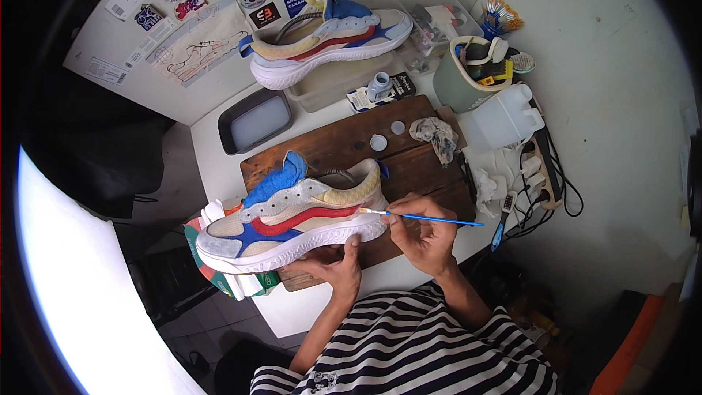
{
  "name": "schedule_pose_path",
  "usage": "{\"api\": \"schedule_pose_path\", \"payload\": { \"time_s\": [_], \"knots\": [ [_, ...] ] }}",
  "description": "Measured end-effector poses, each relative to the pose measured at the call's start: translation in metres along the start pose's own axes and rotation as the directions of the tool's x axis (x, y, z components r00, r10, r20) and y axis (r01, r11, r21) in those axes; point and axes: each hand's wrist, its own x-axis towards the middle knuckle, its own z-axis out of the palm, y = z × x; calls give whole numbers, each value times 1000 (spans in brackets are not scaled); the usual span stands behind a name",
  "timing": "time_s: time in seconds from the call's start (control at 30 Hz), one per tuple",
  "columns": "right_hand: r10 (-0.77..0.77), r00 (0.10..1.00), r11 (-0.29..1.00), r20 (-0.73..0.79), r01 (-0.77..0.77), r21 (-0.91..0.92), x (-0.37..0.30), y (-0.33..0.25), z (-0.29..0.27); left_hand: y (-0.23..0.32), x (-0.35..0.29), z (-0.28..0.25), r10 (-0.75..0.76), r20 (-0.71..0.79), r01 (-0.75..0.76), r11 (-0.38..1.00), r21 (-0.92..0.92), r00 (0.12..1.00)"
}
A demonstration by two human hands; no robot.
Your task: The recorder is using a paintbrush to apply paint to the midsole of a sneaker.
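Left fingers grasp the shoe from below over the wooden board, presumably to steady it, while right fingers pinch the paintbrush, its tip apparently touching the upper near the heel.

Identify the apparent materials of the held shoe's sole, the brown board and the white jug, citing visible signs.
Sole: probably foam or rubber, matte white, moulded ridges. Board: apparently wood, dark finish, visible grain. Jug: likely plastic, its smooth body milky.
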Motion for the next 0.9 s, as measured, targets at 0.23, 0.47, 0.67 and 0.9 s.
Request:
{"api": "schedule_pose_path", "payload": {
  "time_s": [0.23,0.47,0.67,0.9],
  "knots": [
    [33,997,998,-74,-29,63,0,3,-3,2,0,0,-38,4,38,998,42,999],
    [29,1000,1000,9,-29,5,3,3,-5,3,1,2,-15,7,15,999,-29,1000],
    [10,999,999,-35,-9,40,5,-1,-3,-8,0,-8,-6,34,2,994,112,999],
    [26,999,1000,-25,-26,-14,7,1,-5,-4,-1,0,3,-21,-3,1000,10,1000]
  ]
}}
